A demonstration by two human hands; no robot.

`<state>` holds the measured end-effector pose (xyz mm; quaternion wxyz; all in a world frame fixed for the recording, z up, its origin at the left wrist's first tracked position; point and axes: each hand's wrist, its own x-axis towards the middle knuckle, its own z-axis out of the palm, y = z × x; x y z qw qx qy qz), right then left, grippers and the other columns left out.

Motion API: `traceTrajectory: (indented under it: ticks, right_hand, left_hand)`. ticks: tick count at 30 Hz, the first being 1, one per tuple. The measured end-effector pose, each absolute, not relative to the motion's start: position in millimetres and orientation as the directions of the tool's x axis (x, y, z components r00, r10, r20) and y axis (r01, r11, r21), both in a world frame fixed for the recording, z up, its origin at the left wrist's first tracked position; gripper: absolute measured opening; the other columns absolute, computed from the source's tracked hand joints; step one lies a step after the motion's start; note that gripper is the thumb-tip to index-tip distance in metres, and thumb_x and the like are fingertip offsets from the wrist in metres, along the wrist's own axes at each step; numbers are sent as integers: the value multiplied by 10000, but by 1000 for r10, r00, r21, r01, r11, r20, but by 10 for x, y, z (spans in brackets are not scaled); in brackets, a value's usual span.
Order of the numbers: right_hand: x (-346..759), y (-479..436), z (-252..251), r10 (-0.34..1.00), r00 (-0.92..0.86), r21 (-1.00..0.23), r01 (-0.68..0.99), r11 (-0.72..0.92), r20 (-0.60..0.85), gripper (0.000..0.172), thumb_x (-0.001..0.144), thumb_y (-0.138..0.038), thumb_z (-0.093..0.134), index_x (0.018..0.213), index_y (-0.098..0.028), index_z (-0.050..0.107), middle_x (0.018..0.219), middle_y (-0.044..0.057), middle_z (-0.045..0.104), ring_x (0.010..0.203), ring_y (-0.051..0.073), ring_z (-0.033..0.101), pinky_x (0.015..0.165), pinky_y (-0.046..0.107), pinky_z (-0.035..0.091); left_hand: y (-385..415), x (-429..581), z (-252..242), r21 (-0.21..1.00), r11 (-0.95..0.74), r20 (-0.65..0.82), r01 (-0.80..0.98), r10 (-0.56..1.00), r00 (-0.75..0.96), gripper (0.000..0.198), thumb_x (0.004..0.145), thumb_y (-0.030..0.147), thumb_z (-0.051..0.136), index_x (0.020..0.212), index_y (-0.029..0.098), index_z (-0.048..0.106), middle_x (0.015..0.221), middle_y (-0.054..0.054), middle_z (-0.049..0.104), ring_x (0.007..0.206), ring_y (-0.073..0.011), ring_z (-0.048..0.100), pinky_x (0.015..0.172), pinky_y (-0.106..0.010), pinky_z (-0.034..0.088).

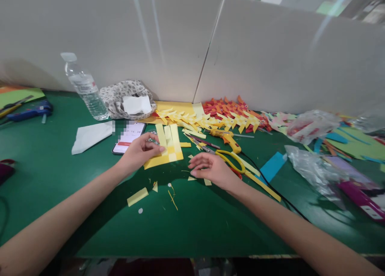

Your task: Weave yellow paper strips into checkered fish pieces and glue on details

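Note:
A yellow woven paper piece with pale strips standing up at its far side is held at its left edge by my left hand, thumb and fingers closed on it. To its right, my right hand hovers low over the table with curled fingers and the thumb beneath; whether anything small is between the fingertips is too small to tell. Scissors with yellow handles lie just beyond my right hand. Small pale paper scraps are under and beside it.
A yellow glue gun with a black cord lies behind the scissors. Yellow paper fish and red ones line the wall. A water bottle, phone, patterned pouch and plastic bags stand around.

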<state>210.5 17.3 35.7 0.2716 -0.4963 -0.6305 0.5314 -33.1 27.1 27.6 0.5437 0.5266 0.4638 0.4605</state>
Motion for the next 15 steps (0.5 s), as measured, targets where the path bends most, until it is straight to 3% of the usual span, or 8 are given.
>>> traceTrajectory:
  ticks: [3,7,10,13,14,15]
  right_hand:
    - [2083,157,375,901,-353,-913,396,-99,-251,281,673,-409,695,804,-175,614,629,4,647,500,104,570,464,228,460]
    - [2008,40,461,840,-443,-889,447,-96,-313,346,752,-492,607,661,-160,630,506,-8,600,428,69,509,459,188,425]
    - [1879,-160,506,609,-648,-888,354,-292,-459,397,781,-530,557,768,-148,664,632,31,671,537,91,601,558,202,479]
    - [1744,-315,476,332,-801,-821,312,-478,-498,455,818,-533,511,1055,-163,631,877,90,709,712,142,670,678,269,517]
    - [1721,-324,456,353,-795,-828,305,-470,-493,461,826,-527,500,1100,-174,614,975,108,696,771,168,677,698,302,525]
    - [1718,-309,439,467,-750,-866,287,-410,-469,443,832,-509,499,1114,-187,610,1063,115,671,839,193,673,728,334,529]
  left_hand:
    - [270,-323,292,980,52,-35,-191,995,91,326,653,289,759,838,191,509,594,52,629,518,-85,593,482,-162,440]
    - [253,-273,295,933,124,-103,-338,991,80,359,612,282,788,836,186,525,571,56,629,483,-102,606,442,-167,457]
    - [250,-257,297,919,125,-112,-375,992,58,370,588,271,803,822,179,532,581,41,651,475,-103,608,431,-165,467]
    - [253,-261,297,914,124,-115,-386,992,47,359,585,263,807,800,176,531,577,33,660,470,-103,607,421,-158,464]
    - [254,-263,298,914,126,-116,-387,992,49,353,590,261,804,797,177,532,575,32,661,469,-102,607,418,-155,460]
    - [254,-265,299,913,128,-116,-387,992,53,346,596,260,802,797,177,533,580,30,665,474,-101,609,419,-152,460]
